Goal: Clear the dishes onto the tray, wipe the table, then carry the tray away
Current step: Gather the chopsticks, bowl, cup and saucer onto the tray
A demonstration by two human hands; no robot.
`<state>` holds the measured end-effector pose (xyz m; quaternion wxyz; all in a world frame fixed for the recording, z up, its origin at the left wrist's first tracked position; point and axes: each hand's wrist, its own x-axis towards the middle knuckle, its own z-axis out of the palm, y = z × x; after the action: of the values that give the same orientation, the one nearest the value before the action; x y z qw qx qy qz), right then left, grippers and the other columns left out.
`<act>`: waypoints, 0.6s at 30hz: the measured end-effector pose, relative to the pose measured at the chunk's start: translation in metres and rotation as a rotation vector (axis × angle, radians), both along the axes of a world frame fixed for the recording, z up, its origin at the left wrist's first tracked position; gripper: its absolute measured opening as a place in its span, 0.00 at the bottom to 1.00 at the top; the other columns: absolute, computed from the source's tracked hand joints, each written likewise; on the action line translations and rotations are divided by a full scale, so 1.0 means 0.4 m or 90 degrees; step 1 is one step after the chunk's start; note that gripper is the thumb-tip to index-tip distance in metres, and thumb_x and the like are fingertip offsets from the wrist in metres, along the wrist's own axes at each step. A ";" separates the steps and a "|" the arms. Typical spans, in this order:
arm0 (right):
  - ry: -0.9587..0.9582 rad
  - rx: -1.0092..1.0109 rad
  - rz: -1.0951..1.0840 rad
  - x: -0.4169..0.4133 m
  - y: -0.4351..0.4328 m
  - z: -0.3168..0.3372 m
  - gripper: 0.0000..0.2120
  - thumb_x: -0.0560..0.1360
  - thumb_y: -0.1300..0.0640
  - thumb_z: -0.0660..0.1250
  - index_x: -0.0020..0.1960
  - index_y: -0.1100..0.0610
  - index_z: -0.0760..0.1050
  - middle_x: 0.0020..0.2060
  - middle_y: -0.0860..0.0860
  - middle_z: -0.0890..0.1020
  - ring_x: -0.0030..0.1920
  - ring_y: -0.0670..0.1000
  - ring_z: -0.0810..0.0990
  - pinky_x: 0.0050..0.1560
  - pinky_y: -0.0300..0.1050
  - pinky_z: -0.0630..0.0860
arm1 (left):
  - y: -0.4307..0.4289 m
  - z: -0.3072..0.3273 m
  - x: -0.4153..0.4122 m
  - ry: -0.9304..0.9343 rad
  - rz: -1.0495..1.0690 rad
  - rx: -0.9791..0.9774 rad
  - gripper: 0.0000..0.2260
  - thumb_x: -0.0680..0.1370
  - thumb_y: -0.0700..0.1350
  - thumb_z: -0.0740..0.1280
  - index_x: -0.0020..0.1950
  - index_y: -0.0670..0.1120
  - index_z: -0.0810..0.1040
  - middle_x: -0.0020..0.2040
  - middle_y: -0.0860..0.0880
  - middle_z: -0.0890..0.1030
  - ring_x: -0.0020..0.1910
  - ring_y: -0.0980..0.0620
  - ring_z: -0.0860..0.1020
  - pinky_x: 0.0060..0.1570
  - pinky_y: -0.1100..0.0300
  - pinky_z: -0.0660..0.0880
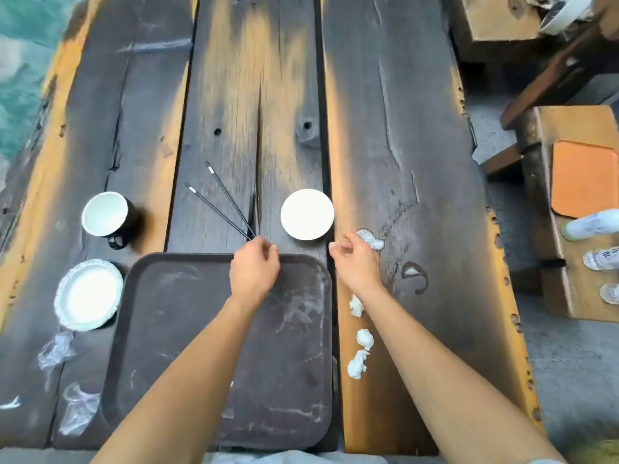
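A dark brown tray (187,346) lies on the wooden table (418,162) right in front of me, with nothing on it. My left hand (255,266) is over the tray's far edge, fingers pinched on the near ends of two black chopsticks (219,204) that fan out away from me. My right hand (356,262) is closed on a crumpled white tissue (371,238) on the table just right of the tray. A small white bowl (307,214) stands beyond both hands. A black mug with a white inside (107,216) and a white scalloped plate (88,294) sit to the left.
Three crumpled tissues (360,339) lie along the tray's right side. Clear plastic wrappers (67,380) lie left of the tray. A wooden bench (576,229) at right holds an orange tray (584,179) and plastic bottles (593,224).
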<state>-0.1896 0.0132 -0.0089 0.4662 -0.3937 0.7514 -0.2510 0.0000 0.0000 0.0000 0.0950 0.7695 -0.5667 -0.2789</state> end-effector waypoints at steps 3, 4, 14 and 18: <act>-0.090 0.020 -0.050 0.031 -0.067 -0.012 0.19 0.79 0.52 0.67 0.67 0.59 0.74 0.50 0.51 0.85 0.53 0.55 0.83 0.63 0.51 0.76 | -0.093 -0.029 0.089 -0.042 0.120 0.028 0.14 0.79 0.52 0.66 0.54 0.42 0.79 0.51 0.43 0.84 0.55 0.39 0.80 0.52 0.50 0.76; -0.117 0.024 -0.074 0.035 -0.078 -0.017 0.16 0.79 0.55 0.67 0.64 0.59 0.75 0.44 0.49 0.85 0.49 0.57 0.85 0.60 0.57 0.79 | -0.127 -0.039 0.114 -0.056 0.158 0.060 0.17 0.78 0.54 0.68 0.56 0.40 0.78 0.53 0.41 0.83 0.57 0.38 0.79 0.52 0.50 0.75; -0.246 0.011 -0.202 0.048 -0.123 -0.083 0.17 0.79 0.62 0.68 0.67 0.58 0.76 0.48 0.47 0.85 0.52 0.49 0.85 0.44 0.40 0.83 | -0.378 -0.113 0.212 -0.083 0.165 0.130 0.12 0.75 0.45 0.71 0.49 0.36 0.76 0.52 0.36 0.82 0.57 0.35 0.80 0.47 0.52 0.75; -0.251 0.012 -0.197 0.047 -0.141 -0.083 0.19 0.79 0.61 0.68 0.69 0.57 0.75 0.55 0.50 0.84 0.54 0.49 0.84 0.45 0.40 0.83 | -0.421 -0.119 0.227 -0.070 0.161 0.125 0.11 0.76 0.46 0.71 0.43 0.38 0.74 0.48 0.35 0.82 0.51 0.36 0.80 0.42 0.53 0.72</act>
<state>-0.1707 -0.0433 -0.0422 0.5633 -0.2132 0.6995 -0.3846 0.0906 -0.1684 -0.0474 0.0220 0.8543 -0.4397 -0.2763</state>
